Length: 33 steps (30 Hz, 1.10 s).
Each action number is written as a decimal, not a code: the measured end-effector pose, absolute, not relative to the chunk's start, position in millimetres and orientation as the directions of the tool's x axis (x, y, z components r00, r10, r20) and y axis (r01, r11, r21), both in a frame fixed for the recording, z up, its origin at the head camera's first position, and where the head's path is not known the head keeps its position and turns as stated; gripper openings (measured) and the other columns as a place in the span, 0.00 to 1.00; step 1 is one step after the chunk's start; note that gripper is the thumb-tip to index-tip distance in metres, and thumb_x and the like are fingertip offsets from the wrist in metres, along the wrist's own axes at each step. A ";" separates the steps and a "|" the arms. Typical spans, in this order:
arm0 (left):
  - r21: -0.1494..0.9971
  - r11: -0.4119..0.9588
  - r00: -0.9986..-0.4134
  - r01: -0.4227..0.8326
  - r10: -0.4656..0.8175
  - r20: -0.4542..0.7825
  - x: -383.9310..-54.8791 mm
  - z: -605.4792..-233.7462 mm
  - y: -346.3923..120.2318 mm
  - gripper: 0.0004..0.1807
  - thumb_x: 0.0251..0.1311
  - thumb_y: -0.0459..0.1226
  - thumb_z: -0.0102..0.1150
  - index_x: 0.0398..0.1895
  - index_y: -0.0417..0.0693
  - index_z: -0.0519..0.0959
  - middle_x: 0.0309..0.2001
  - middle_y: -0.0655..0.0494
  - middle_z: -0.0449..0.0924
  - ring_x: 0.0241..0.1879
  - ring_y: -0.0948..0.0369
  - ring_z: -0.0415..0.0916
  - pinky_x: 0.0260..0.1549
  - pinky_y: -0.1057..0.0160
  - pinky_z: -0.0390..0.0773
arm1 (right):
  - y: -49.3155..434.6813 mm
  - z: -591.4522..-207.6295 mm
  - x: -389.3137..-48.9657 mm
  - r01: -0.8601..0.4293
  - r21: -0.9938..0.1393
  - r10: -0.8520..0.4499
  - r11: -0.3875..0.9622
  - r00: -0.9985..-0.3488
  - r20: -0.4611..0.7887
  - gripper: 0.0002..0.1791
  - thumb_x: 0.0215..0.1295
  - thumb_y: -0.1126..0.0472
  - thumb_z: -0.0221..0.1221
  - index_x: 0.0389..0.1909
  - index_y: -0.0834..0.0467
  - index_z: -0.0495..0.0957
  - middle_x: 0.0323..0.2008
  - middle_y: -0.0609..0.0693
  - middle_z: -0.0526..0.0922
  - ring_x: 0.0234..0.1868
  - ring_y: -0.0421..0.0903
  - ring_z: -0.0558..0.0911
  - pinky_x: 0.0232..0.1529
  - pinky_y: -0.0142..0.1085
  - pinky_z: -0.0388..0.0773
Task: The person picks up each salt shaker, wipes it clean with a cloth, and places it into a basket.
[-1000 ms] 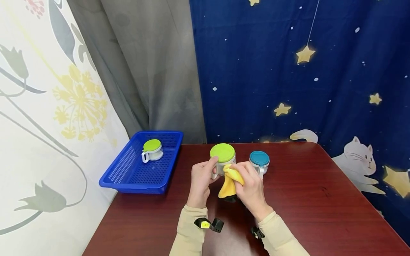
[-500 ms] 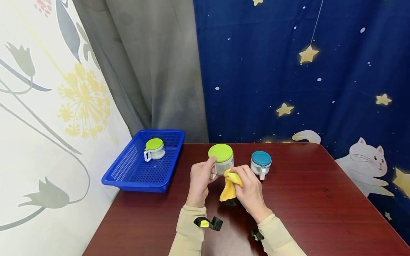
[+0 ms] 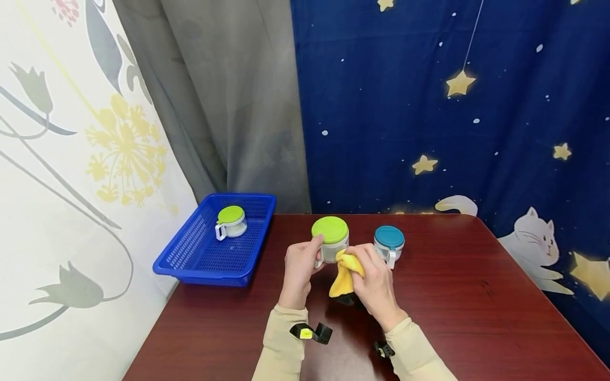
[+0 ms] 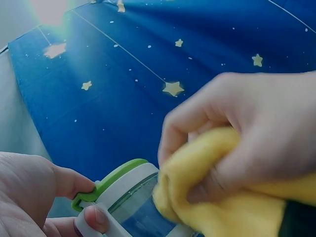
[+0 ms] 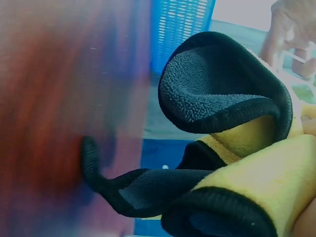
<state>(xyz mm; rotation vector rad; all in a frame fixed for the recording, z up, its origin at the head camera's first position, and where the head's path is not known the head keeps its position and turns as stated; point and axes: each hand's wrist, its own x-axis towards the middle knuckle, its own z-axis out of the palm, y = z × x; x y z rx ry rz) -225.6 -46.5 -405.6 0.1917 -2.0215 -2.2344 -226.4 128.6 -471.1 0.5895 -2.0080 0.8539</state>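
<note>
Slightly nearer the blue basket [image 3: 214, 276] than a second ago, the right hand [image 3: 374, 275] leaves more of the blue-lidded jar [image 3: 388, 241] in our view. We see its fingers pinching a bunched yellow cloth [image 3: 342, 283] at the side of the green-lidded jar [image 3: 333, 238], apparently off the table [image 3: 467, 296], while the left hand [image 3: 299, 272] grips the handle [image 4: 114, 228]. Our worry is that one-sided hold (handle only, thumb by the lid [image 4: 120, 174]): hard rubbing could twist the jar loose, a thumb's push could lift the lid, and a wide sweep could knock the blue-lidded neighbour.
</note>
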 end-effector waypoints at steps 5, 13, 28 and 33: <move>0.998 -0.069 -0.985 -0.005 -0.170 -0.016 -223.9 -407.6 -44.5 0.28 0.61 0.48 0.66 0.11 0.39 0.71 0.15 0.50 0.67 0.24 0.56 0.74 0.31 0.55 0.83 | 129.8 -452.3 -228.5 -0.667 -0.366 0.017 0.649 -0.467 0.884 0.18 0.57 0.64 0.71 0.49 0.51 0.83 0.43 0.46 0.80 0.41 0.44 0.80 0.43 0.41 0.79; 0.998 -0.058 -0.989 -0.019 -0.144 -0.027 -222.1 -412.4 -40.1 0.29 0.60 0.49 0.66 0.13 0.36 0.73 0.13 0.50 0.65 0.17 0.57 0.66 0.28 0.56 0.79 | 133.9 -435.6 -229.0 -0.627 -0.377 0.086 0.681 -0.443 0.892 0.20 0.56 0.61 0.73 0.51 0.53 0.83 0.44 0.48 0.82 0.43 0.46 0.80 0.48 0.36 0.76; 0.997 -0.077 -0.988 0.009 -0.153 -0.002 -220.9 -417.2 -42.3 0.29 0.61 0.48 0.66 0.13 0.34 0.72 0.12 0.53 0.65 0.19 0.55 0.69 0.26 0.59 0.79 | 134.9 -454.9 -228.0 -0.602 -0.292 0.017 0.743 -0.419 0.908 0.16 0.59 0.61 0.69 0.49 0.55 0.83 0.44 0.52 0.80 0.43 0.51 0.80 0.44 0.49 0.82; 0.990 -0.141 -0.988 0.018 -0.154 -0.004 -223.8 -412.5 -46.7 0.27 0.62 0.45 0.66 0.11 0.38 0.70 0.15 0.51 0.66 0.23 0.55 0.75 0.30 0.54 0.84 | 139.2 -474.6 -231.4 -0.570 -0.254 -0.050 0.781 -0.463 0.885 0.16 0.56 0.64 0.69 0.48 0.56 0.83 0.41 0.51 0.78 0.39 0.50 0.80 0.36 0.49 0.83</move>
